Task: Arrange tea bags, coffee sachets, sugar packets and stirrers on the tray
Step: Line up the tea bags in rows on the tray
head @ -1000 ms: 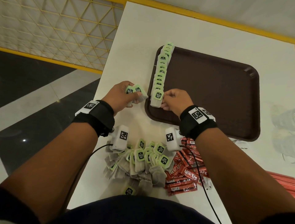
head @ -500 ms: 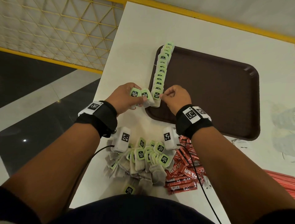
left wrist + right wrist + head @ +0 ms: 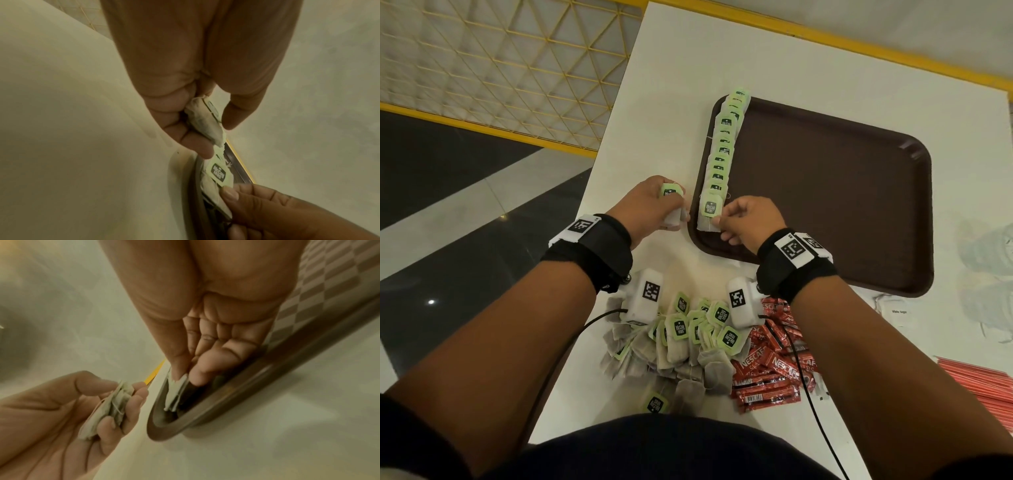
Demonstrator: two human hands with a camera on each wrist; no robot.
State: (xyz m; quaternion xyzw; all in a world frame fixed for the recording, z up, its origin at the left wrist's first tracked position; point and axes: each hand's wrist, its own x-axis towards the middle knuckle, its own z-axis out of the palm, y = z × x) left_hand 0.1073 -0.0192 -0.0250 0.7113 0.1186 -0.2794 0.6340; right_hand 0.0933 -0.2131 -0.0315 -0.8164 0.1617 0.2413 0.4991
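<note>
Tea bags [image 3: 711, 209] — pinched in both hands

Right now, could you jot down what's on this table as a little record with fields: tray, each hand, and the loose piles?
tray: brown, on the white table, mostly bare
row of tea bags: overlapping, along the tray's left edge
right hand: pinches the nearest tea bag at the row's near end
left hand: holds spare tea bags just off the tray
tea bag pile: on the table, near the person
coffee sachets: red heap, right of that pile
stirrers: red, at the right edge
sugar packets: cannot tell
</note>
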